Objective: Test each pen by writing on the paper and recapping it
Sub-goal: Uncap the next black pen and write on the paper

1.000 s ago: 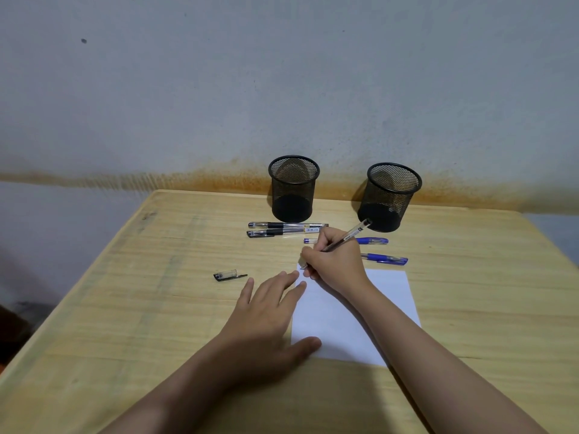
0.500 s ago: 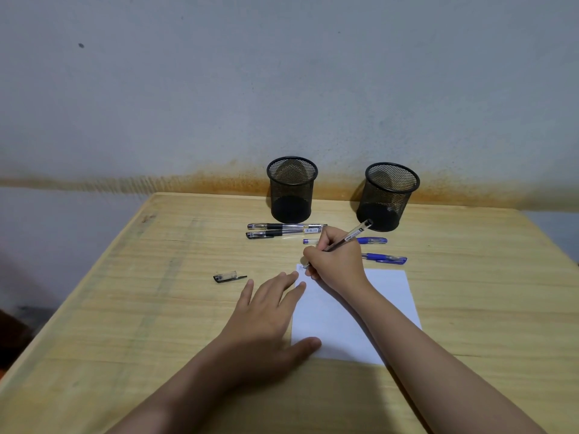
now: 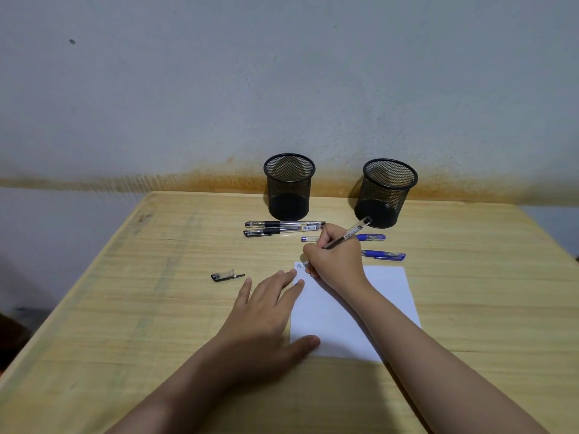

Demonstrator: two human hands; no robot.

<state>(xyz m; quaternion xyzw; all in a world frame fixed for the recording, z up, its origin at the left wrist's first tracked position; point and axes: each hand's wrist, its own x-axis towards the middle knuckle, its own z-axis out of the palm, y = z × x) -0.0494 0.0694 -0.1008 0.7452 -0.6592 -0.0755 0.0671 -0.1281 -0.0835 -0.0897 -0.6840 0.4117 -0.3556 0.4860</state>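
My right hand (image 3: 335,260) grips an uncapped black pen (image 3: 351,232), its tip on the top left corner of the white paper (image 3: 388,296), where a small scribble (image 3: 299,265) shows. My left hand (image 3: 266,311) lies flat, fingers spread, pressing the paper's left edge. The pen's black cap (image 3: 226,275) lies on the table to the left. Two capped black pens (image 3: 282,228) lie side by side behind the paper. Two blue pens (image 3: 382,254) lie behind my right hand, partly hidden by it.
Two empty black mesh pen cups, one (image 3: 289,186) at centre and another (image 3: 385,192) to its right, stand at the back of the wooden table (image 3: 156,308) against a grey wall. The table's left edge runs diagonally toward me.
My right hand has shifted slightly while writing, and a small scribble now shows at the paper's corner. My left hand stays put.
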